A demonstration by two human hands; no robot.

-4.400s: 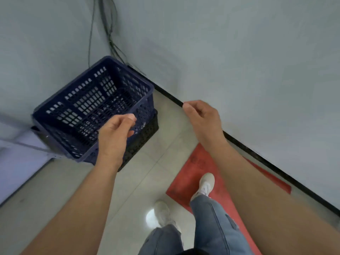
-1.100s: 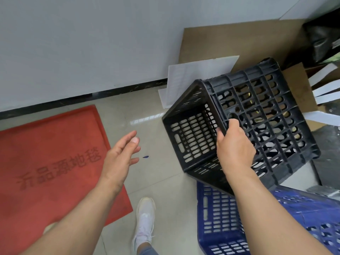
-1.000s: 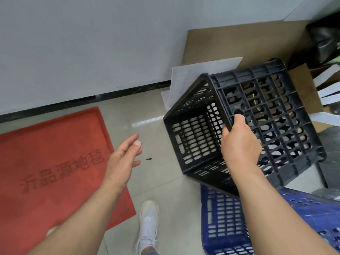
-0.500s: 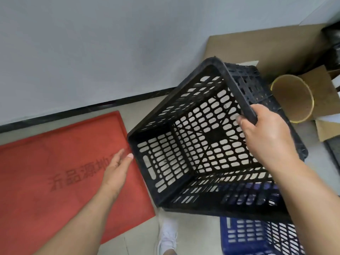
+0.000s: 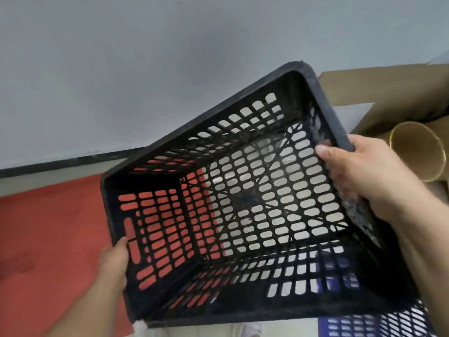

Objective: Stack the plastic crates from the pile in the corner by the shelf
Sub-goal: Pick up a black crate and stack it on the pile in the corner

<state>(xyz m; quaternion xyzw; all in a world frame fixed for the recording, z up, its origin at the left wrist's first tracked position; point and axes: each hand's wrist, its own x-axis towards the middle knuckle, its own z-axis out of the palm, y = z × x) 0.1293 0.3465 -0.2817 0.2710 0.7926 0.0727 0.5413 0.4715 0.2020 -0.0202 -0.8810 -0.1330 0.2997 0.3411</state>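
Note:
A black perforated plastic crate [image 5: 243,302] fills the middle of the head view, held up off the floor with its open mouth facing me and tilted. My right hand [image 5: 359,173] grips its right rim, thumb inside. My left hand [image 5: 114,261] holds the outside of its left wall, thumb at the rim. A blue crate [image 5: 364,324] lies on the floor under the black one at the lower right, mostly hidden.
A red floor mat [image 5: 48,239] lies at the left, beside a grey wall with a black skirting strip [image 5: 60,162]. Flat cardboard [image 5: 388,88] and a cardboard tube [image 5: 418,152] lean at the right. A white shoe [image 5: 252,329] shows at the bottom.
The black crate has been lifted and turned mouth towards me. My left hand, free a second ago, now holds its left wall. The right hand shifted from the base grid to the rim.

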